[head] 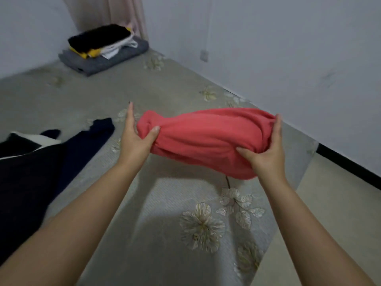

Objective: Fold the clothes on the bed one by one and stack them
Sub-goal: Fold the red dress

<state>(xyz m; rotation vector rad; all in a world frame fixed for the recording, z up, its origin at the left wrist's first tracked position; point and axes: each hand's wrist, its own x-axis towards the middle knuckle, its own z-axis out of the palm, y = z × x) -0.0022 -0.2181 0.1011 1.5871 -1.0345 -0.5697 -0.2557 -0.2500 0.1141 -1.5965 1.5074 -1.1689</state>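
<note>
Head camera, looking forward and down over a bed (169,203) covered in a grey spread with pale embroidered flowers. Two bare forearms reach out from the bottom of the view.

Between the hands, lifted above the bedspread, is a folded coral-red garment (206,139), bunched into a thick roll that casts a shadow on the cover below. The left hand (135,139) holds its left end, thumb pressed on top and fingers reaching along the far side, the index finger straight and pointing away. The right hand (268,153) grips the right end, thumb on the near side and fingers curled round the far edge.

On the left of the bed lies an unfolded dark navy garment (82,141), one sleeve stretched toward the left hand. Touching it, at the left edge, is a black garment with a white band (24,145).

In the far corner of the bed, well apart from the hands, sits a stack of folded clothes (105,48): grey at the bottom, white and yellow pieces between, black on top. Behind it hangs a pale pink curtain (115,11). A white wall (288,58) runs along the right.
</note>
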